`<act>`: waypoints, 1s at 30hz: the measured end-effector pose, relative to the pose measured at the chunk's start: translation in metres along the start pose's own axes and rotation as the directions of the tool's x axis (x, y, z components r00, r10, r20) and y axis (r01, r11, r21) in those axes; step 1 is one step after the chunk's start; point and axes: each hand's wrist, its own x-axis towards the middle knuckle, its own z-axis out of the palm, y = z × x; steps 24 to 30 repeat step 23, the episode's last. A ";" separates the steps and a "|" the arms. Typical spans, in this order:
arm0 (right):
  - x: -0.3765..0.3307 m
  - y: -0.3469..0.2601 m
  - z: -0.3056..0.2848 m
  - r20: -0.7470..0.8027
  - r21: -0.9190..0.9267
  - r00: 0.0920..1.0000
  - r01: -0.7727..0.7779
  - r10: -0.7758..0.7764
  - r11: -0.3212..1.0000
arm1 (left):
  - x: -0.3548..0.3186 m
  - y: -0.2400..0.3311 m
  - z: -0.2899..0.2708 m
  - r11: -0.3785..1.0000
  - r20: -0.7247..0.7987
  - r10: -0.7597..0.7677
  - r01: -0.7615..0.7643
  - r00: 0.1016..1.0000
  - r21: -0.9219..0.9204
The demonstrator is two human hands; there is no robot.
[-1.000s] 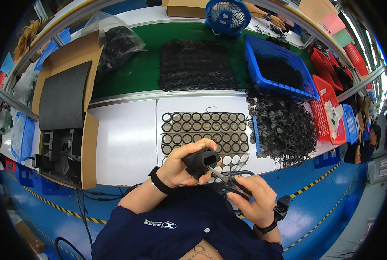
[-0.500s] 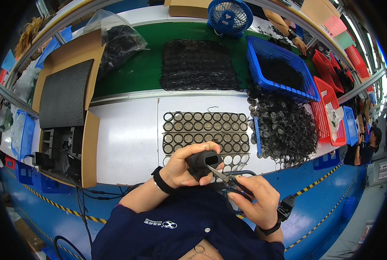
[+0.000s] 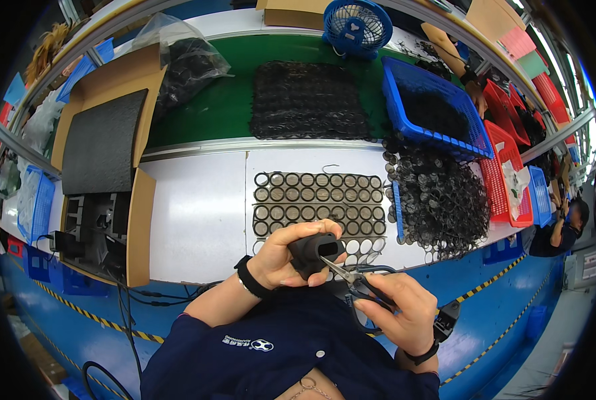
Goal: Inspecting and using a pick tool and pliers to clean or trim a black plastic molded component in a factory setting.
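Note:
In front of my chest my left hand (image 3: 286, 248) grips a black hollow rubber-like part (image 3: 309, 257), its oblong opening turned toward the right. My right hand (image 3: 406, 308) has its fingers in the dark handles of a pair of scissors (image 3: 358, 281). The metal blades point up and left, their tips at the edge of the black part near its opening. Whether they touch it I cannot tell. Just beyond my hands, a sheet of black rings (image 3: 319, 196) in rows lies on the white table (image 3: 198, 213).
Loose black rings (image 3: 438, 200) are heaped to the right, beside a blue basket (image 3: 471, 137) of black pieces. Red baskets (image 3: 504, 173) stand farther right. At left is an open cardboard box (image 3: 140, 233) with black parts. Behind lie a black sheet stack (image 3: 308, 100) and a blue fan (image 3: 356, 28).
My right hand and the scissors have shifted slightly right, the blades looking a little more apart. My left hand keeps its hold. At the far right, another person's hand has moved nearer the red baskets.

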 end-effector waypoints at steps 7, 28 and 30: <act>0.001 -0.001 -0.001 -0.012 -0.048 0.999 0.050 -0.051 0.998 | -0.001 0.000 0.000 1.000 -0.001 -0.013 0.013 1.000 0.006; -0.001 0.001 0.003 -0.044 -0.085 0.996 0.078 -0.082 0.993 | 0.001 0.000 0.006 1.000 -0.048 -0.014 0.014 0.999 0.012; -0.001 0.001 0.003 -0.044 -0.085 0.996 0.078 -0.082 0.993 | 0.001 0.000 0.006 1.000 -0.048 -0.014 0.014 0.999 0.012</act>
